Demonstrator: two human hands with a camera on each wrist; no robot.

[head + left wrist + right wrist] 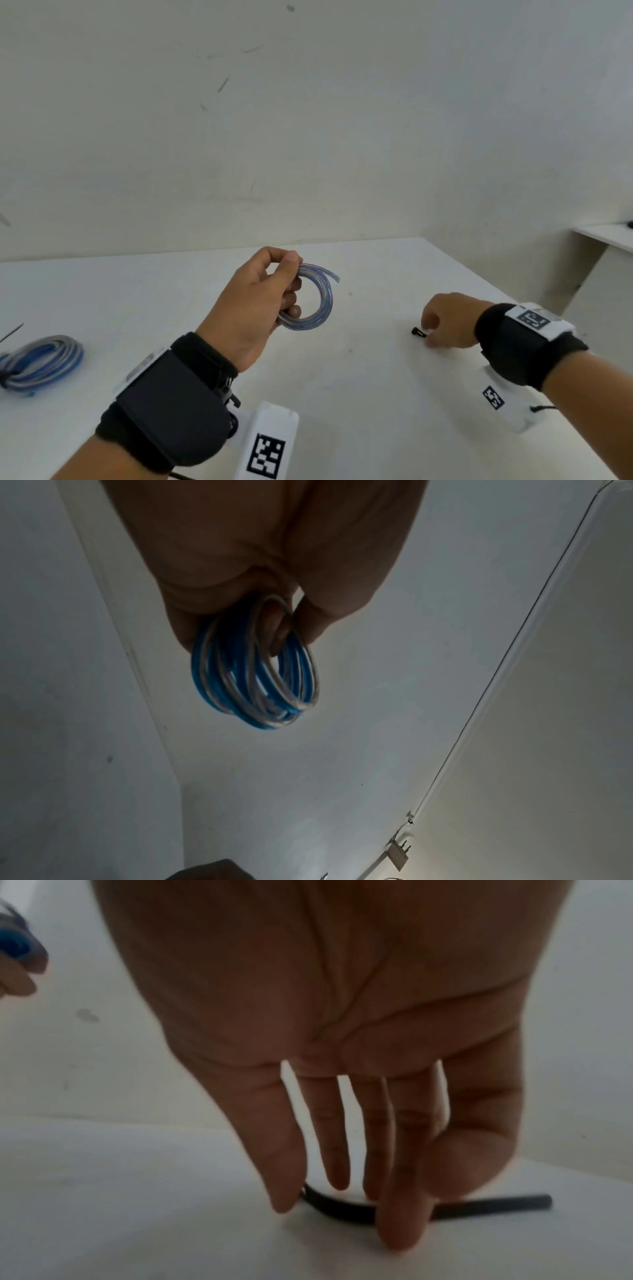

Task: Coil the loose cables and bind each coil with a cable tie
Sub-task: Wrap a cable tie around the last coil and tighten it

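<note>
My left hand (291,274) holds a small coil of blue and clear cable (322,308) a little above the white table (342,394), thumb and fingers curled round its left side. One cable end sticks out at the coil's upper right. The left wrist view shows the coil (257,691) hanging from the fingers (308,620). To the right, my right hand (431,334) is down on the table and pinches a black cable tie (418,332). In the right wrist view the cable tie (496,1206) lies on the table, arched between thumb and fingers of the right hand (342,1221).
A second blue and clear coil (41,363), bound with a black tie, lies at the table's left edge. A plain wall stands behind the table. Another white table (609,236) stands at the far right, across a gap.
</note>
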